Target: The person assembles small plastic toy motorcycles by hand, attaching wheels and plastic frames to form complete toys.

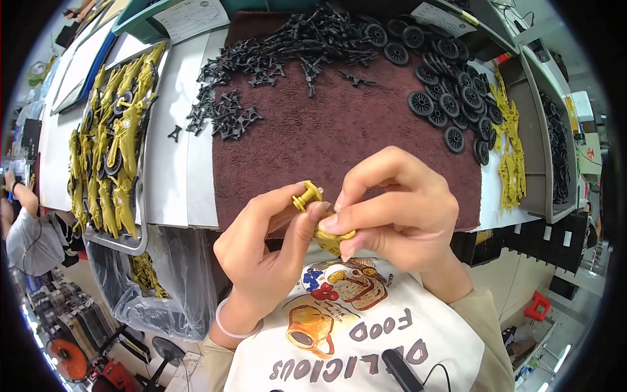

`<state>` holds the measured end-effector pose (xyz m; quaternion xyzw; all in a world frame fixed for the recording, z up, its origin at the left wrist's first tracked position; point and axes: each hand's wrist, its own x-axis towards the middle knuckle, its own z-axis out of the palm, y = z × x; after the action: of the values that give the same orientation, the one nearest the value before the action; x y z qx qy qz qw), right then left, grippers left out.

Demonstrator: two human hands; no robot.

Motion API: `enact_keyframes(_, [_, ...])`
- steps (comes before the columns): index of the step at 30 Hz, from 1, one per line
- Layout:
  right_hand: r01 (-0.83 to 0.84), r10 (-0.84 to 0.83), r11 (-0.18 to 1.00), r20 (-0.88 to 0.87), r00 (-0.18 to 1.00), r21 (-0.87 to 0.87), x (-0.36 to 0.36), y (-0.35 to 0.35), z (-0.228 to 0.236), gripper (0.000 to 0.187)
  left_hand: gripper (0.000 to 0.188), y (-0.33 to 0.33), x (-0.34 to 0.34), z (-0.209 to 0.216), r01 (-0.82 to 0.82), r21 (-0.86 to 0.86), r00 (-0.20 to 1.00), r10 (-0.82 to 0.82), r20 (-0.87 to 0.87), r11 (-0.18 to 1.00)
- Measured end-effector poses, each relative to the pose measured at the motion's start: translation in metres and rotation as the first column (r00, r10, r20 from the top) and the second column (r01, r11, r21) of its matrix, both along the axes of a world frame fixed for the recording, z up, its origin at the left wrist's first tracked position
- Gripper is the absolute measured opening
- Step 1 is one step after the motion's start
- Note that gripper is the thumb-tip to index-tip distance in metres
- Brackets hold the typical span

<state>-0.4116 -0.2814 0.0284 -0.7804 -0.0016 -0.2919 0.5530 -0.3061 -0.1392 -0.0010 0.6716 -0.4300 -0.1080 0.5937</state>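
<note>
Both hands are close together just above my chest, pinching one small yellow plastic part (312, 201) with a round peg end sticking up. My left hand (264, 251) grips it from the left with thumb and fingers. My right hand (398, 212) closes over its right and lower side, hiding most of it. A pale band is on my left wrist. On the brown mat (339, 140) ahead lie a heap of small black plastic pieces (274, 59) and several black wheels (450, 98).
A tray (140, 245) at the left holds several assembled yellow pieces (114, 144) with black wheels. More yellow parts (513, 150) lie at the right beside a shelf. A clear bag (157, 281) hangs below the tray. Another person (26, 228) sits at the far left.
</note>
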Motion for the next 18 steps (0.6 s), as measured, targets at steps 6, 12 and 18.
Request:
enact_keyframes(6, [0.368,-0.381,0.924,0.170,0.909,0.102,-0.017,-0.025,-0.019,0.007,0.013,0.005,0.008,-0.005,-0.154,-0.216,0.976,0.115,-0.182,0.964])
enact_keyframes(12, [0.305,-0.305,0.856,-0.069,0.950,0.417,-0.026,-0.053,-0.032,0.006,0.025,0.002,0.046,-0.008,-0.332,-0.131,0.937,0.312,-0.157,0.934])
enact_keyframes(18, [0.262,-0.079,0.900,-0.462,0.883,0.348,-0.019,-0.069,-0.025,0.011,0.029,-0.032,0.058,0.000,0.048,0.389,0.992,0.001,-0.126,0.920])
